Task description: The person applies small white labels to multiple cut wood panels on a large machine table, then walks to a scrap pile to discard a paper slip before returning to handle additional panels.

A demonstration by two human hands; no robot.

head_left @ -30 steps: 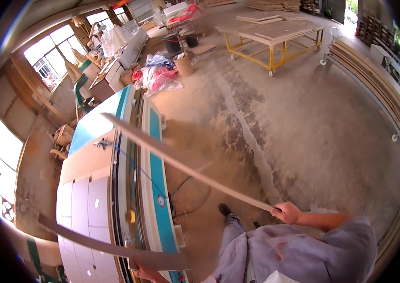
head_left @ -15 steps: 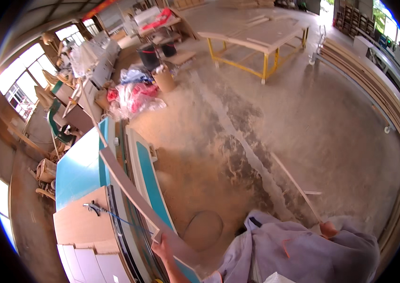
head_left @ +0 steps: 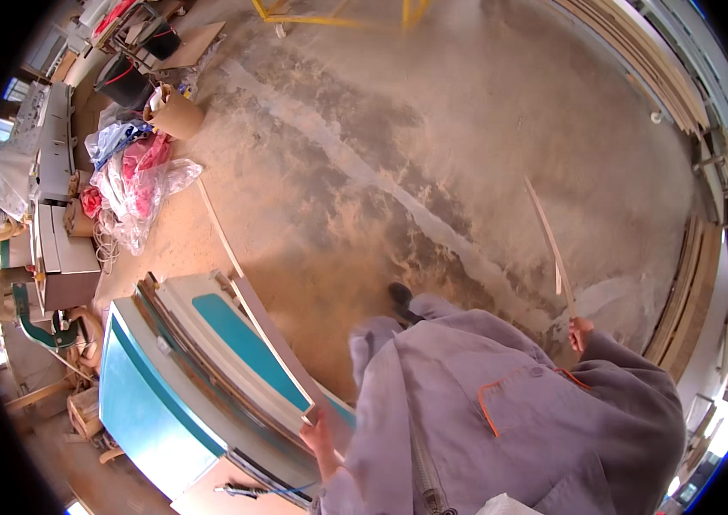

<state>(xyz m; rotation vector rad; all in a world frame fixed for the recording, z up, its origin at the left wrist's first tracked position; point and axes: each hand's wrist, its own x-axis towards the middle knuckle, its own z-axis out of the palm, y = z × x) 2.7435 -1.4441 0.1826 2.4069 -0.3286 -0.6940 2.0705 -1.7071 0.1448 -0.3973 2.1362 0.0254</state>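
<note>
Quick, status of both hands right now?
Left hand: closed, holding a long, narrow board.
Right hand: closed, holding at least one thin strip.

A zippered greyish-mauve jacket (head_left: 467, 360) with orange trim (head_left: 486, 408) is worn with a dark shoe (head_left: 401, 296).
</note>
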